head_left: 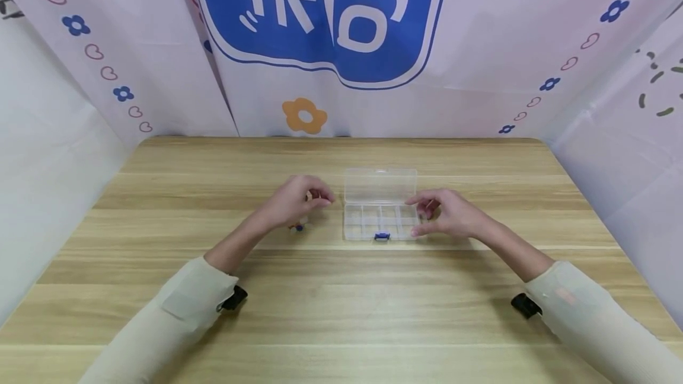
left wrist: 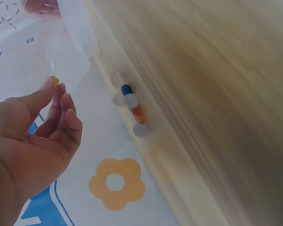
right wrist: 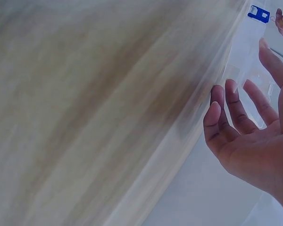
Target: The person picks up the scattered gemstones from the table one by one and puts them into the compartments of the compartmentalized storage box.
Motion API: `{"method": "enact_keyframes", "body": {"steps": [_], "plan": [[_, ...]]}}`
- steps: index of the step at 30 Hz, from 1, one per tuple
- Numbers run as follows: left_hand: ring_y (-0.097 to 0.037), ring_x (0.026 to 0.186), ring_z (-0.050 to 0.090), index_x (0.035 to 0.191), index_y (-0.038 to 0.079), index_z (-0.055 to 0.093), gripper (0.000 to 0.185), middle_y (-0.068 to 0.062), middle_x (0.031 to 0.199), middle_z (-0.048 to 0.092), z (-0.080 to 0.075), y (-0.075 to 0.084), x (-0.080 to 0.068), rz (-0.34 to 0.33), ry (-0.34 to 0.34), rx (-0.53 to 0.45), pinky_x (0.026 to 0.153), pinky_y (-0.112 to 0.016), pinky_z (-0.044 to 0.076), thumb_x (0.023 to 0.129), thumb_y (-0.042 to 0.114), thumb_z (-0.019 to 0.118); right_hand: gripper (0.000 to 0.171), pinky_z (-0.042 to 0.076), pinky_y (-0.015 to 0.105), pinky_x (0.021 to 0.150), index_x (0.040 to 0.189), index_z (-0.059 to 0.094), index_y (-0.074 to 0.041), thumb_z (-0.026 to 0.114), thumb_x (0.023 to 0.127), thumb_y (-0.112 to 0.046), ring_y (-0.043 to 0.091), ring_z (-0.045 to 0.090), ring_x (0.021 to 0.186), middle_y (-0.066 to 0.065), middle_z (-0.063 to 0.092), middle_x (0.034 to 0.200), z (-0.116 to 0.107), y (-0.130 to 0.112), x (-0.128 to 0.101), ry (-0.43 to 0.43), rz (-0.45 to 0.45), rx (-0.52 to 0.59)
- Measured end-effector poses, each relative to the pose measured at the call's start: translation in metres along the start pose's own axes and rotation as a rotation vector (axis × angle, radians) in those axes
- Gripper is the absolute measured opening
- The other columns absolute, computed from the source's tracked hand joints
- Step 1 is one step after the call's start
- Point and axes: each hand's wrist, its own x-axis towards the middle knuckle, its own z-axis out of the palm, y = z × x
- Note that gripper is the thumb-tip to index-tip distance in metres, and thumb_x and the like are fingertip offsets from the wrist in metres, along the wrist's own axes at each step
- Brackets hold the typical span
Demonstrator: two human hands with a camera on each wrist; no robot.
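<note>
A clear plastic pill box [head_left: 353, 237] with several compartments stands on the table, its clear lid [head_left: 380, 186] raised at the back and a blue latch [head_left: 382, 236] at the front. My left hand [head_left: 296, 201], just left of the box, pinches a small yellow pill [left wrist: 55, 81] between thumb and fingertip. My right hand [head_left: 448, 215] is at the box's right end, thumb by the front corner and index finger by the back one, the other fingers loosely bent. Below my left hand lie a blue capsule [left wrist: 127, 90], an orange capsule [left wrist: 139, 114] and several whitish round pieces [left wrist: 140, 130].
The wooden table [head_left: 341, 313] reaches back to a printed cloth [head_left: 480, 76] hanging behind it. Both forearms are in pale sleeves [head_left: 176, 307], with a black wrist device [head_left: 525, 306] at the right cuff and another at the left.
</note>
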Motion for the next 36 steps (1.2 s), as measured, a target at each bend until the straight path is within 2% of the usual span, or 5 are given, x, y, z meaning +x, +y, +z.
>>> {"method": "enact_keyframes", "body": {"steps": [13, 21, 29, 36], "plan": [[-0.016, 0.082, 0.063, 0.099, -0.003, 0.076, 0.008, -0.014, 0.094, 0.075, 0.013, 0.014, 0.018, 0.034, -0.022, -0.035, 0.077, -0.031, 0.053, 0.097, 0.003, 0.071, 0.060, 0.055, 0.037, 0.081, 0.130, 0.066, 0.005, 0.092, 0.079, -0.015, 0.025, 0.062, 0.090, 0.012, 0.066, 0.099, -0.001, 0.001, 0.002, 0.003, -0.002, 0.000], [-0.016, 0.081, 0.063, 0.099, -0.002, 0.076, 0.008, -0.013, 0.093, 0.075, 0.025, 0.018, 0.029, 0.009, -0.037, -0.055, 0.074, -0.028, 0.052, 0.098, 0.004, 0.071, 0.060, 0.056, 0.036, 0.082, 0.130, 0.067, 0.005, 0.092, 0.079, -0.014, 0.023, 0.062, 0.088, 0.011, 0.066, 0.098, -0.001, 0.002, 0.001, 0.007, -0.003, 0.013], [-0.015, 0.079, 0.061, 0.097, -0.002, 0.076, 0.006, -0.010, 0.088, 0.073, 0.034, 0.022, 0.040, 0.023, -0.036, -0.082, 0.073, -0.025, 0.051, 0.096, 0.002, 0.072, 0.060, 0.056, 0.040, 0.083, 0.129, 0.067, 0.006, 0.092, 0.078, -0.014, 0.023, 0.063, 0.087, 0.011, 0.066, 0.096, -0.001, 0.002, 0.001, 0.013, -0.006, 0.010], [-0.014, 0.076, 0.059, 0.095, -0.003, 0.076, 0.004, -0.012, 0.085, 0.072, 0.042, 0.026, 0.046, 0.024, -0.050, -0.089, 0.073, -0.025, 0.050, 0.095, 0.000, 0.073, 0.058, 0.055, 0.037, 0.081, 0.128, 0.068, 0.005, 0.092, 0.079, -0.013, 0.024, 0.064, 0.088, 0.010, 0.066, 0.096, 0.000, 0.001, 0.001, 0.011, -0.013, 0.013]]}}
